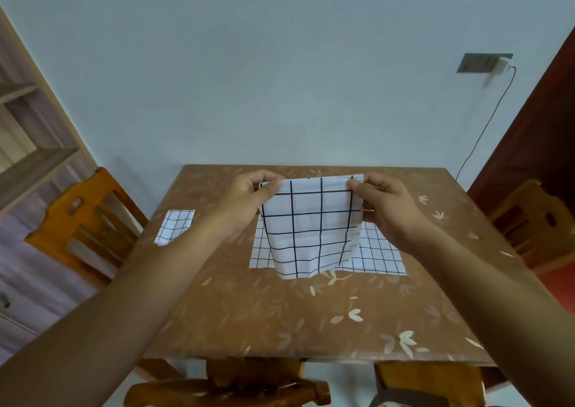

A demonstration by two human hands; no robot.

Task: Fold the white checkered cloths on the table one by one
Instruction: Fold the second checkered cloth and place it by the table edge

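the left grip (249,201) pinches the upper left corner of a white checkered cloth (311,226), thumb on the near face, fingers curled behind; the right grip (385,207) pinches the upper right corner the same way; both are closed on the fabric; the cloth hangs between them at the centre of the frame, its top edge stretched level, its lower edge loose and rippled; behind and under it a flat cloth (381,257) of the same pattern lies spread on the brown leaf-printed surface (280,319); whether the hanging edge touches it cannot be told; a smaller cloth (175,226) lies well apart at the left edge of the surface; a wooden chair (84,220) stands at the left, another chair (535,220) at the right; on the pale wall, upper right, a socket (483,63) holds a plug with a red cable (485,120) trailing down.
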